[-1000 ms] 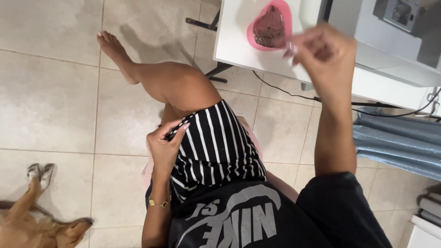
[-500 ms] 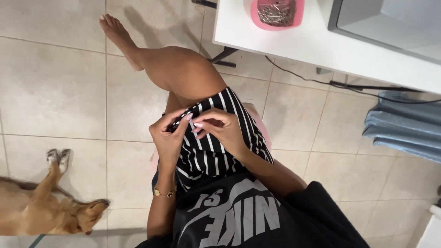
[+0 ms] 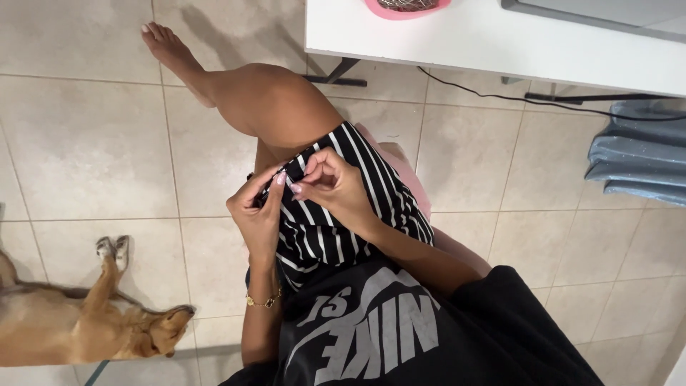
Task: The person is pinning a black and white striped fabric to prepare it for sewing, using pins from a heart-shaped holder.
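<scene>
Fingers [image 3: 275, 180] of the left hand [image 3: 259, 214] clamp the hem of the striped cloth [image 3: 343, 214] lying over the lap, while the right hand [image 3: 336, 187] pinches thumb and forefinger together just beside them, likely on something tiny such as a pin or needle, too small to make out. Risk: a slip could prick a fingertip or the thigh under the cloth, or drop the tiny item onto the floor near the dog [image 3: 93, 329]. Pink dish [image 3: 407, 7] on the white surface [image 3: 500, 39] is cut off by the top edge, contents unclear.
</scene>
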